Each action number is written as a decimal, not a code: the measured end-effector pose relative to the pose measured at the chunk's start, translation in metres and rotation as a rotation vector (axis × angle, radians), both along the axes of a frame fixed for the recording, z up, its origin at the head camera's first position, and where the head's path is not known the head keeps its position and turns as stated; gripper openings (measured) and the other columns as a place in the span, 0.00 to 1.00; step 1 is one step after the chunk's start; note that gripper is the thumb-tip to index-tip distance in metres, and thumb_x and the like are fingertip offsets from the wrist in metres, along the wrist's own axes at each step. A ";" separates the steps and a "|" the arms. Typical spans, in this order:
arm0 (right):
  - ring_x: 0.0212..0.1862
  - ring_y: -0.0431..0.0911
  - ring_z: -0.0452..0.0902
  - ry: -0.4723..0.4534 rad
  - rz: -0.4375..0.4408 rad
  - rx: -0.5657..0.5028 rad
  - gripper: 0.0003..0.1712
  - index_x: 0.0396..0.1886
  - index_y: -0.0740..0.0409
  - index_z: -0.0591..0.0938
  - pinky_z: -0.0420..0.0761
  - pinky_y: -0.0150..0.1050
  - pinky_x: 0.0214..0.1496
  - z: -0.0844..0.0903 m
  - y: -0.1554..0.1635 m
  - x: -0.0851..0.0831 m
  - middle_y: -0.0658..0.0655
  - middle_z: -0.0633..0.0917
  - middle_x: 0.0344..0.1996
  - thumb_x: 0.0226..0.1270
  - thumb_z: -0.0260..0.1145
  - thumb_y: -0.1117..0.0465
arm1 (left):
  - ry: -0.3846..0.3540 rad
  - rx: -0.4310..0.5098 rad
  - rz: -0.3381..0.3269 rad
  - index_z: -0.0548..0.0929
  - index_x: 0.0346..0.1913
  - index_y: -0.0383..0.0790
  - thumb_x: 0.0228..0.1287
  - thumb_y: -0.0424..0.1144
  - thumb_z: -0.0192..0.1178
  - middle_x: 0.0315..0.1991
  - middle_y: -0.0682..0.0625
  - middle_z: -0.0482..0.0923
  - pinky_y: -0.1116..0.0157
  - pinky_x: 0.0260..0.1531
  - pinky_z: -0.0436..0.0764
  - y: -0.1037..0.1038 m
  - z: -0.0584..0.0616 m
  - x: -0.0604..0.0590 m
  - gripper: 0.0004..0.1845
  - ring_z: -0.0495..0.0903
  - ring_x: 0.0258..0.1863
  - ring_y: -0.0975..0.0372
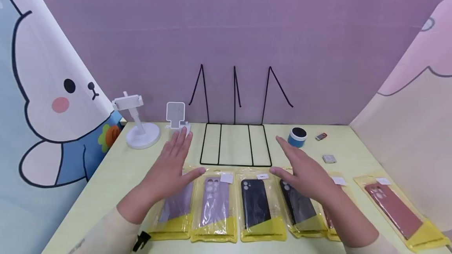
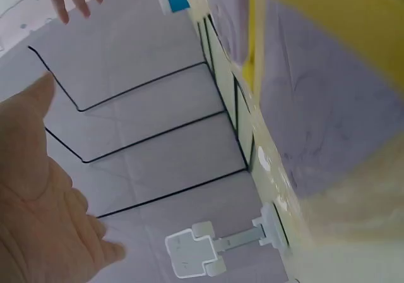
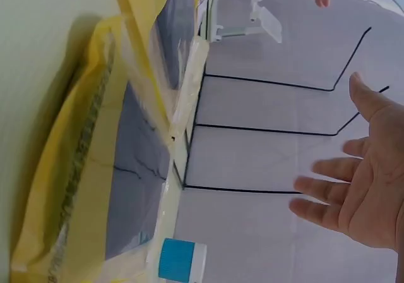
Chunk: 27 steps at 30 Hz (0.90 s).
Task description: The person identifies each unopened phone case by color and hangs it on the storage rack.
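— Hands?

— Left hand flat, fingers straight, hovering palm-down over the leftmost phone case packet; gripping nothing. Right hand likewise spread and empty, above the dark case packet. Contact with the packets: cannot tell.

— Placement?

— Packets laid flat side by side along the near table edge, yellow ends toward the wearer, probably for easy viewing and picking. Wire rack just behind, three bays lying open toward the row (likely meant as slots).

— Count?

— Six packets: two lilac, two dark, one mostly hidden under the right forearm, one reddish packet set apart at right. One rack, two white phone stands, one blue-banded canister, two small items beside it.
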State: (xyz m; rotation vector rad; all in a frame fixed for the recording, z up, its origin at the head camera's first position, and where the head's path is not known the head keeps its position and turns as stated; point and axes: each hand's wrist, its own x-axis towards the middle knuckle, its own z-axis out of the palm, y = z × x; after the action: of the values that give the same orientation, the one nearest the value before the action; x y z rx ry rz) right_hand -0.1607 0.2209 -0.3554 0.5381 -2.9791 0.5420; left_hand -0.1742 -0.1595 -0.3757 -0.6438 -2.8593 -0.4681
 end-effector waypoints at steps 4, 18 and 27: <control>0.66 0.58 0.71 -0.124 -0.014 -0.054 0.49 0.77 0.47 0.59 0.75 0.60 0.62 -0.005 -0.001 -0.011 0.57 0.71 0.70 0.64 0.54 0.26 | -0.106 0.038 -0.068 0.38 0.80 0.50 0.64 0.70 0.52 0.81 0.50 0.30 0.45 0.75 0.51 -0.002 -0.001 -0.027 0.53 0.32 0.79 0.54; 0.68 0.54 0.69 -0.264 0.019 0.118 0.39 0.67 0.51 0.74 0.72 0.54 0.67 -0.037 -0.025 -0.039 0.56 0.76 0.65 0.61 0.68 0.38 | -0.378 -0.124 -0.153 0.50 0.79 0.42 0.63 0.55 0.65 0.79 0.42 0.47 0.49 0.74 0.58 0.008 -0.032 -0.114 0.49 0.52 0.76 0.48; 0.64 0.54 0.70 -0.198 0.046 0.323 0.46 0.68 0.54 0.73 0.76 0.52 0.63 -0.062 -0.038 -0.040 0.58 0.75 0.64 0.57 0.70 0.34 | -0.489 -0.202 -0.134 0.50 0.78 0.39 0.64 0.53 0.65 0.79 0.41 0.43 0.50 0.75 0.54 0.015 -0.048 -0.133 0.49 0.49 0.77 0.47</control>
State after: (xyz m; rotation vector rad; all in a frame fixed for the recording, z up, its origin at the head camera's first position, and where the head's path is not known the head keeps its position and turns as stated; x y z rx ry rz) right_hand -0.2002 0.1830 -0.4179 0.6085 -3.2733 0.1183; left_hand -0.3068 -0.1446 -0.4234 -0.8634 -3.3722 -0.4044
